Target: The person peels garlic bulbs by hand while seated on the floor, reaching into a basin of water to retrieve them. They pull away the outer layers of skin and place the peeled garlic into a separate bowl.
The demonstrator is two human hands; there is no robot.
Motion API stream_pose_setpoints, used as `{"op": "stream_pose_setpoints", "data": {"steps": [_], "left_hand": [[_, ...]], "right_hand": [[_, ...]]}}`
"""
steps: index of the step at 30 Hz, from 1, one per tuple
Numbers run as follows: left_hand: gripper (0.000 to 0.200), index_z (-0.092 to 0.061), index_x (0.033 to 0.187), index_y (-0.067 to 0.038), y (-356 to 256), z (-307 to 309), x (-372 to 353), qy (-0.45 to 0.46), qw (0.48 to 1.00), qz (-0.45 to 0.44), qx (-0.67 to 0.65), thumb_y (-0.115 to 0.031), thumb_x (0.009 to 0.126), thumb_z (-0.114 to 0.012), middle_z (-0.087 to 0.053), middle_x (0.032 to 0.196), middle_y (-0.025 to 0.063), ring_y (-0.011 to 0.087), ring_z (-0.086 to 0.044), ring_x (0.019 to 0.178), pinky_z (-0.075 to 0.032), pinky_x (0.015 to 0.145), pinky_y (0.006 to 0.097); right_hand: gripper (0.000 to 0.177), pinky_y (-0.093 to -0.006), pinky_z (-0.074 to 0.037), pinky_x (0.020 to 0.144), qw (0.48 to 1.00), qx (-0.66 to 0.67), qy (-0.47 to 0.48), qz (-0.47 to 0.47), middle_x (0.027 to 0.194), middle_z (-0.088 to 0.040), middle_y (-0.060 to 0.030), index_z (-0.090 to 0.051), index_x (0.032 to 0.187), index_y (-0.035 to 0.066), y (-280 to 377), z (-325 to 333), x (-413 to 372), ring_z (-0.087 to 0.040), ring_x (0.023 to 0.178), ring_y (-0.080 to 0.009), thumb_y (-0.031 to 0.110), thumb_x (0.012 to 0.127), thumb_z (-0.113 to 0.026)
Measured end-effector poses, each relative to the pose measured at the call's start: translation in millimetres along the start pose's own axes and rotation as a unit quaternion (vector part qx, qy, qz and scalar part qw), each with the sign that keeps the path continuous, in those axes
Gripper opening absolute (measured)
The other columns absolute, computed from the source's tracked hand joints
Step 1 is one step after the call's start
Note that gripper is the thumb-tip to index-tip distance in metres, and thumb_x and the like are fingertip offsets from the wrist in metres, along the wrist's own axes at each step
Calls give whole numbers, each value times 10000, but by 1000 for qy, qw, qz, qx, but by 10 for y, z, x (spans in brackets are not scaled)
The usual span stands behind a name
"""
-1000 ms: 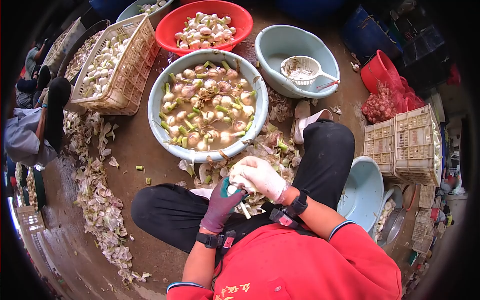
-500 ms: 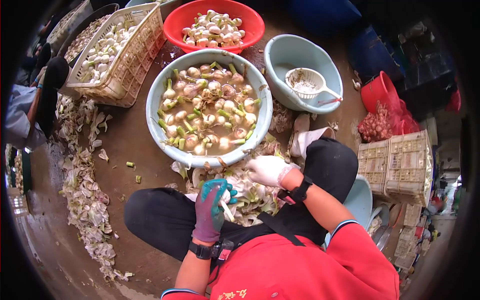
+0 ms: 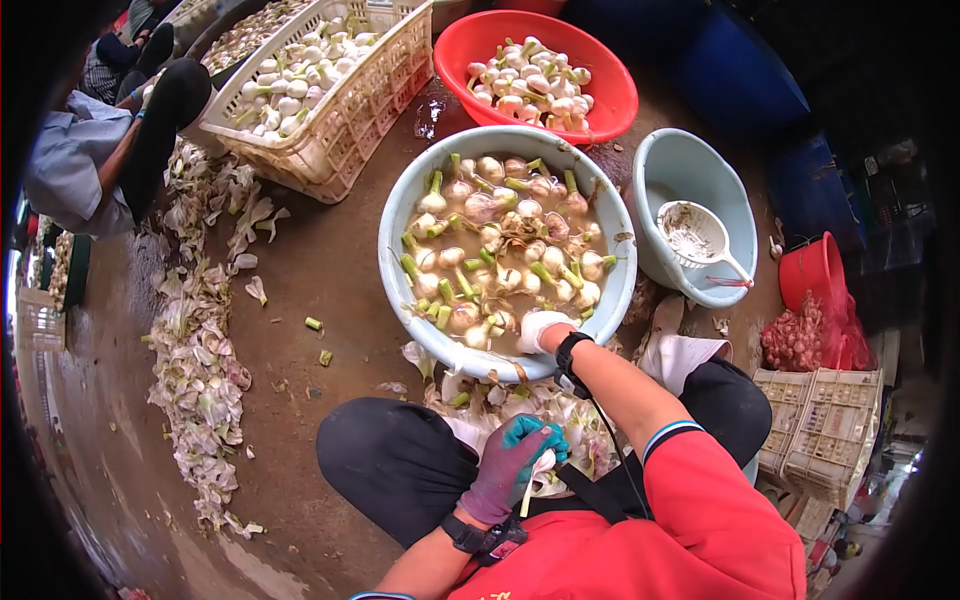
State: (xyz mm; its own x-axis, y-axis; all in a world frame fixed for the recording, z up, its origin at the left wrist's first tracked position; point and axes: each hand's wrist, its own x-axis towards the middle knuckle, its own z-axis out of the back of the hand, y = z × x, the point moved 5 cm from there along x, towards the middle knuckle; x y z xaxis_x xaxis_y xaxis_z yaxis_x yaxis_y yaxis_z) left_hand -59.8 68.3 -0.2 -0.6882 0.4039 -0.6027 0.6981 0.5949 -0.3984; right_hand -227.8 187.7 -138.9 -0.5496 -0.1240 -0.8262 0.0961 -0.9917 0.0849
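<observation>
My left hand, in a purple and teal glove, is closed round a white garlic bulb whose pale stem points down, above my lap. My right hand, in a white glove, reaches over the near rim of the large pale-blue basin. Its fingertips are at the muddy water, and whether they hold anything is hidden. Garlic bulbs with green stem stubs float in that basin. Peeled skins lie heaped between my legs.
A red basin and a white crate hold cleaner garlic. At the right stand a blue tub with a white strainer and stacked crates. Skins litter the left floor. Another person's sleeve shows at the upper left.
My right hand has moved from above the skins forward to the basin's near edge. My left hand keeps the bulb. The view has shifted, so things appear further right and lower.
</observation>
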Motion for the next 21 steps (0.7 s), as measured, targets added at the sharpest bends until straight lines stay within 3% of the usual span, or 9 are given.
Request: {"op": "stream_pose_setpoints", "data": {"steps": [2,5,10,12,13,14,16,19,21], "left_hand": [[138,-561,970,15,-23,-33,-12,-1,1000,19,14,-119,939,-569,-650,903,117,187,-657,791,-550,749,326],[138,-565,980,13,20,36,32,2,999,-3,47,-118,937,-573,-643,874,107,176,-644,755,-547,721,319],[524,-377,1371,-27,48,89,50,-23,999,-46,-4,-85,906,-611,-596,970,105,152,-606,700,-546,621,307],[530,-361,1394,-24,5,27,12,-24,996,-82,31,-203,940,-567,-610,939,94,108,-565,629,-478,553,237],[530,-360,1396,-23,-25,20,4,-8,995,-93,27,-221,946,-558,-604,911,78,83,-532,591,-440,514,219],[508,-359,1397,-20,-53,-21,2,38,995,-88,32,-225,962,-523,-567,803,40,54,-447,520,-359,471,212],[454,-387,1358,-33,-14,4,1,29,995,-88,35,-173,950,-527,-580,846,53,60,-451,513,-371,460,215],[413,-432,1301,-30,94,75,12,14,996,-87,-1,-69,910,-557,-593,926,71,72,-464,516,-390,455,216],[446,-427,1299,-12,64,64,14,5,990,-140,30,2,876,-568,-595,990,86,68,-494,562,-404,464,211]], "right_hand": [[468,-408,-506,860,1000,-5,26,-6,1055,-677,-202,-661,1141,58,-36,-1,-16,-656,996,-325,331,763,-617],[699,-369,-501,852,986,159,-12,51,1100,-659,-210,-486,1334,38,-64,153,-276,-659,968,-302,339,720,-631],[741,-251,-498,695,825,537,-15,174,1041,-612,-50,-390,1403,44,-87,228,-1089,-581,804,-113,227,743,-674],[709,-235,-495,670,763,603,-9,235,1090,-584,-38,-360,1422,44,44,256,-1527,-550,838,-71,150,781,-644],[716,-257,-498,794,770,597,49,220,1116,-583,-59,-359,1431,35,59,173,-1678,-559,937,-108,179,789,-644],[689,-271,-485,849,799,554,5,234,1138,-586,-77,-384,1419,26,96,179,-1859,-557,991,-130,192,799,-634],[577,-284,-464,929,831,495,-20,254,1281,-531,-87,-433,1395,18,129,105,-2052,-547,1097,-165,139,845,-558],[529,-308,-460,940,820,499,-91,266,1310,-526,-100,-464,1373,15,145,18,-2220,-542,1126,-167,116,858,-531],[431,-342,-486,881,831,442,-203,270,1185,-602,-121,-555,1268,19,150,-26,-2309,-600,1035,-206,113,847,-548]]}}
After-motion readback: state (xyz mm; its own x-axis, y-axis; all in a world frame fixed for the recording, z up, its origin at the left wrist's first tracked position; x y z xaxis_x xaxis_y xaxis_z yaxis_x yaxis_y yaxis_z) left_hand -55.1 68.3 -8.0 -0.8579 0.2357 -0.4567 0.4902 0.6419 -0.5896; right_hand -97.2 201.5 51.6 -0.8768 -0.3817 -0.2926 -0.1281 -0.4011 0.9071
